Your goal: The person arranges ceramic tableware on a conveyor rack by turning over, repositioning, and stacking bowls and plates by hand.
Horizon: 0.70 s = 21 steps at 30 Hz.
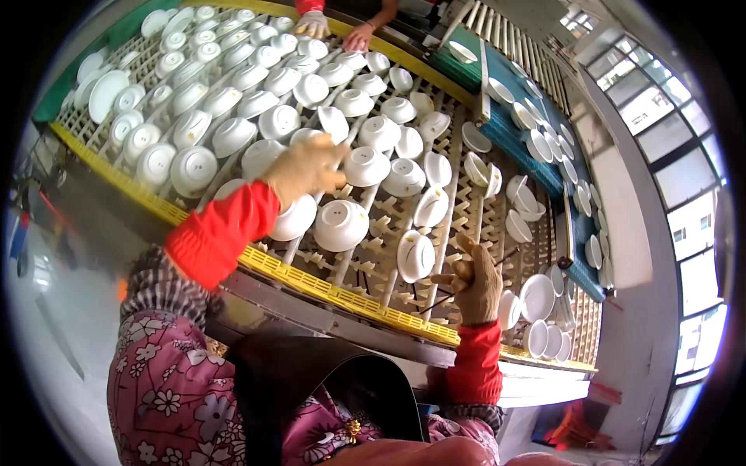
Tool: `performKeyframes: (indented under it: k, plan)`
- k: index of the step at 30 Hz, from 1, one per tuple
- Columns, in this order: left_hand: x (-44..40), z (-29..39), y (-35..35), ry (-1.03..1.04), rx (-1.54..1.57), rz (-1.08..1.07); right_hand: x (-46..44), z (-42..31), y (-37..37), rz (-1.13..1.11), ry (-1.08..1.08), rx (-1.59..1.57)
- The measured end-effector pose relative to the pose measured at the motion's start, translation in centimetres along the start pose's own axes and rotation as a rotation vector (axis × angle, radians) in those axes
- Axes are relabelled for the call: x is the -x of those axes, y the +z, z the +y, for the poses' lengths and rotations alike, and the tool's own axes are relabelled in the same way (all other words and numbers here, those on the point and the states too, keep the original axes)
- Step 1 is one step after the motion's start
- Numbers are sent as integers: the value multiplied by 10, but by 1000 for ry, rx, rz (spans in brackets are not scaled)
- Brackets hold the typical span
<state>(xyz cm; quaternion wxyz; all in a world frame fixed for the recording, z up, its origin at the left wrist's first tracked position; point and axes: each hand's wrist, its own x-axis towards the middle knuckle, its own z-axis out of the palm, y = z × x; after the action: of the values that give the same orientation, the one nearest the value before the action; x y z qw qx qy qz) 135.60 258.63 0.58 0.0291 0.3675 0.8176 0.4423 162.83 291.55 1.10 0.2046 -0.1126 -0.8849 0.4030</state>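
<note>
My left hand [307, 167], in a tan glove, is over the white bowls on the rack, its fingers apart and slightly bent. It is beside an upturned bowl [366, 166], and another bowl [294, 217] is partly under the wrist. My right hand [475, 283], also gloved, has its fingers curled round a thin dark stick [437, 305] that shows on both sides of it. Just left of that hand, a white bowl [416, 256] leans on its side among the rack's pegs.
The slatted conveyor rack [373, 283] has a yellow edge strip [326, 291] on my side. Across it are another person's gloved hand [312, 25] and bare hand [359, 37]. A blue-green belt [505, 144] carries bowls on the right. Stacked dishes [538, 297] stand near my right hand.
</note>
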Motion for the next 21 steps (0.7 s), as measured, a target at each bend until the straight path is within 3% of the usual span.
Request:
performKeyframes:
  k: [1, 2, 4, 7, 11, 12, 13, 14, 21]
  plan:
    - [-14, -28, 0, 102, -204, 166, 10, -1, -5, 18, 130, -166]
    - [-31, -39, -12, 8, 50, 70, 16, -3, -6, 37, 233, -299]
    - [-79, -60, -9, -490, 870, 184, 14, -7, -5, 9, 176, -301]
    - [-125, -79, 6, -555, 943, 330, 6, 5, 0, -89, 88, -147]
    - [-180, -127, 9, -773, 1108, 167, 8, 32, 20, -265, 51, -103]
    - [-188, -149, 17, -683, 1147, 182, 8, 31, 22, -300, 222, -219]
    - [-189, -142, 16, -826, 1217, 345, 4, 22, 24, -317, 432, -321]
    - [-182, -137, 14, -759, 1183, 344, 0, 12, 27, -305, 647, -418]
    - [-176, -75, -27, -606, 1016, 254, 6, 11, 22, -262, 656, -493]
